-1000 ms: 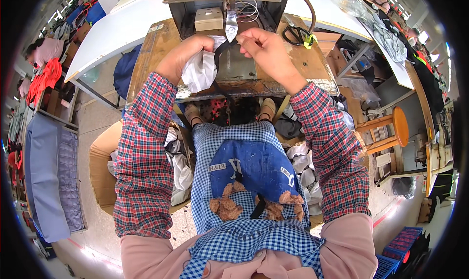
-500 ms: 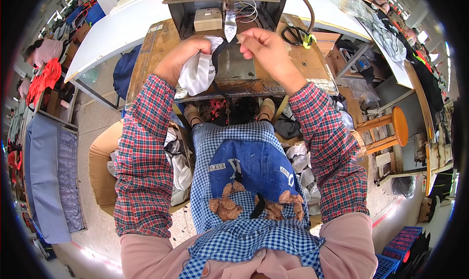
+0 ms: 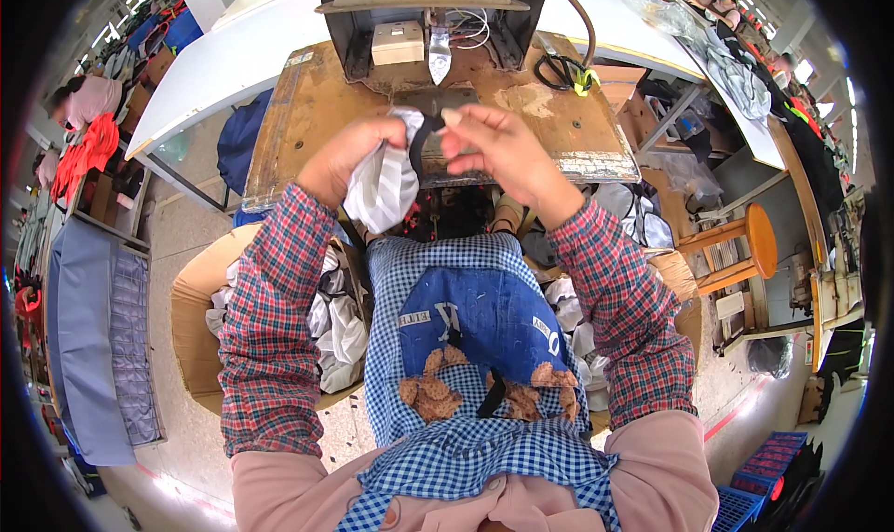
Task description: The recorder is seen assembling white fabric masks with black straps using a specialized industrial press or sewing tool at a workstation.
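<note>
My left hand is closed around a bunched piece of white and grey striped fabric. A black strap runs along the fabric's right side, and my right hand pinches its upper end between thumb and fingers. Both hands are over the front edge of a worn wooden table. Beyond them stands a dark metal machine with a pointed metal blade-like part hanging at its front, apart from the strap. What my left fingers do behind the fabric is hidden.
A cardboard box of white and black fabric pieces stands left of my lap, another on the right. A coiled black cable lies on the table's right. A wooden stool stands farther right. White tables flank the machine.
Both hands have come back toward me with the fabric and strap, away from the pointed metal part. Their hold looks the same.
</note>
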{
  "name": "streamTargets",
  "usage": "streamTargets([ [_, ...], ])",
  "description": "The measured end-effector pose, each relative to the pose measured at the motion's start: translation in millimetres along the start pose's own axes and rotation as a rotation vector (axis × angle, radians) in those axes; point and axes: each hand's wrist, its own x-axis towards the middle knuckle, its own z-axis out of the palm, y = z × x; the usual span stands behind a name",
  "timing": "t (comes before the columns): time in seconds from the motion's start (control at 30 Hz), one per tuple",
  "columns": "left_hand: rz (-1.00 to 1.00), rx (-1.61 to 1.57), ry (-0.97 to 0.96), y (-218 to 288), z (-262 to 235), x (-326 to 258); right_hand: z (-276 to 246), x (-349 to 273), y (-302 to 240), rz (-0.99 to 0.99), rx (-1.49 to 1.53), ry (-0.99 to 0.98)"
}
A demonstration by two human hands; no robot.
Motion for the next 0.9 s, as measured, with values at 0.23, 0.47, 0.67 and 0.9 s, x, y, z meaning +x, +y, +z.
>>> streamTargets([
  [0.23, 0.291, 0.483, 0.068, -22, 15, -29, 24, -26, 22, -0.044, 0.099, 0.045],
  [0.47, 0.901, 1.367, 0.448, -34, 76, -72, 38, -38, 25, -0.075, 0.035, 0.036],
  [0.67, 0.755, 1.177, 0.412, -33, 55, -82, 31, -44, 14, -0.076, -0.205, -0.024],
  [0.9, 0.659, 0.947, -0.008, -18, 32, -83, 17, -48, -1, 0.024, -0.151, -0.203],
])
